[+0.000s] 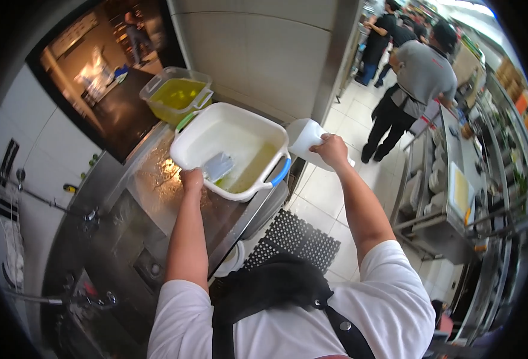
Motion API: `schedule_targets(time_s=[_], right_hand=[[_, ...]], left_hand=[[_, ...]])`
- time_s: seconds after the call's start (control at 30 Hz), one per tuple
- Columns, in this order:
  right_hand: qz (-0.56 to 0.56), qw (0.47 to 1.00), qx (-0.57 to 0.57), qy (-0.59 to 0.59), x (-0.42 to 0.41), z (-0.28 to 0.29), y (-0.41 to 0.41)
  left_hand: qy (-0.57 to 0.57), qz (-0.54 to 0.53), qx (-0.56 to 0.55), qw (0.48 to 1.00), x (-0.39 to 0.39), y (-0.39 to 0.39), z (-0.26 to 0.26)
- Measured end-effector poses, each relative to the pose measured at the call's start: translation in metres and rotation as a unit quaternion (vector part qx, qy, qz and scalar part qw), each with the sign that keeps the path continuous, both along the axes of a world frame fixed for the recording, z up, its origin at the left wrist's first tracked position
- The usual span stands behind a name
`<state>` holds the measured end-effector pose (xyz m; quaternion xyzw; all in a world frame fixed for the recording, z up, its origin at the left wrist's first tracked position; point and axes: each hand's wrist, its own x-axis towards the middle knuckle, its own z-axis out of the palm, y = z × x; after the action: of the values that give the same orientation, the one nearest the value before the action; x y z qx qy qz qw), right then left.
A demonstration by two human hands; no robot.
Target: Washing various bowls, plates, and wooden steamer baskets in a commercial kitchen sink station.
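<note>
My left hand (192, 181) grips the near left rim of a white plastic basin (232, 125), which rests on the wet steel counter (149, 179). The basin has a green and a blue handle grip. A flat bluish-grey item (218, 167) lies in shallow cloudy liquid inside it. Off the basin's right side, my right hand (332, 150) holds a translucent white plastic container (306, 134) by its edge, tilted, above the floor. Behind the basin stands a clear plastic tub (176, 95) with yellow-green liquid.
A steel sink (129, 251) with taps lies at the left. Below the counter's edge are a grey bin (266, 208), a white bucket (231, 262) and a perforated black mat (291, 240). A co-worker (414, 85) stands beyond, beside steel shelving with dishes (436, 179).
</note>
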<state>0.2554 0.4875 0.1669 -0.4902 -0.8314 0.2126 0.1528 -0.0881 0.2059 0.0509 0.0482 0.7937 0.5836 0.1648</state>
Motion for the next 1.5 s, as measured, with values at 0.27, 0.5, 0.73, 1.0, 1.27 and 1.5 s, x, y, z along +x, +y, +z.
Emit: schedule_targets(time_s=[0.27,0.5,0.73,1.0,1.27,1.5], right_hand=[[0.055,0.991,0.089,-0.087,-0.013,0.001,0.019],[0.098,0.972,0.183,-0.114,-0.017,-0.009,0.014],[0.19,0.92,0.325,-0.111,-0.021,0.017,-0.004],[0.117,0.856,0.503,0.017,-0.037,0.047,-0.071],[0.177,0.868,0.444,0.14,-0.104,-0.043,-0.157],[0.208,0.864,0.434,0.149,-0.125,-0.052,-0.17]], left_hand=[[0.041,0.042,-0.101,0.993,-0.004,0.014,-0.004],[0.013,0.066,-0.13,0.989,0.01,0.013,0.015],[0.032,0.06,-0.105,0.992,0.026,0.007,0.031],[0.027,0.077,-0.052,0.995,0.025,0.018,0.032],[0.053,0.017,0.093,0.994,0.021,0.003,0.012],[0.325,-0.302,-0.244,0.862,0.088,-0.052,-0.075]])
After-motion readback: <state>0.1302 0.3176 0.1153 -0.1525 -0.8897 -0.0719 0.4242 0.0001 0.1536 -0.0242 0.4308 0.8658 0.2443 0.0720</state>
